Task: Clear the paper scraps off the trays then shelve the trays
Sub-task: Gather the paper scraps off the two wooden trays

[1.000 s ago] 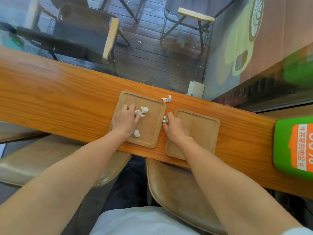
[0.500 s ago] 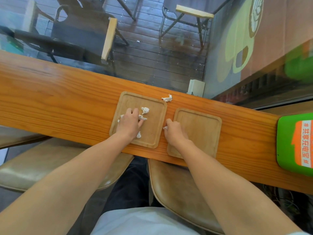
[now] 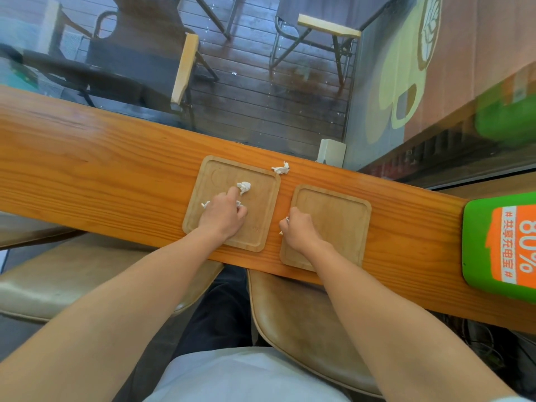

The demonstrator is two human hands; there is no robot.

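Two square wooden trays lie side by side on the orange wooden counter (image 3: 87, 169). On the left tray (image 3: 261, 227) rests my left hand (image 3: 223, 216), fingers curled over white paper scraps that peek out at both sides (image 3: 205, 203), its index finger touching another crumpled scrap (image 3: 244, 187). My right hand (image 3: 298, 229) sits at the left edge of the right tray (image 3: 342, 216), closed on a small white scrap (image 3: 286, 219). One more scrap (image 3: 281, 169) lies on the counter beyond the left tray's far right corner.
A green and orange box (image 3: 499, 245) stands on the counter at the right. Tan padded stools (image 3: 304, 323) sit under the counter's near edge. A small white box (image 3: 332, 150) stands behind the counter by the window, with chairs outside.
My left hand has gathered the scraps on the left tray under its fingers and stretched its index finger to the far scrap. My right hand has closed on its scrap and drawn back slightly.
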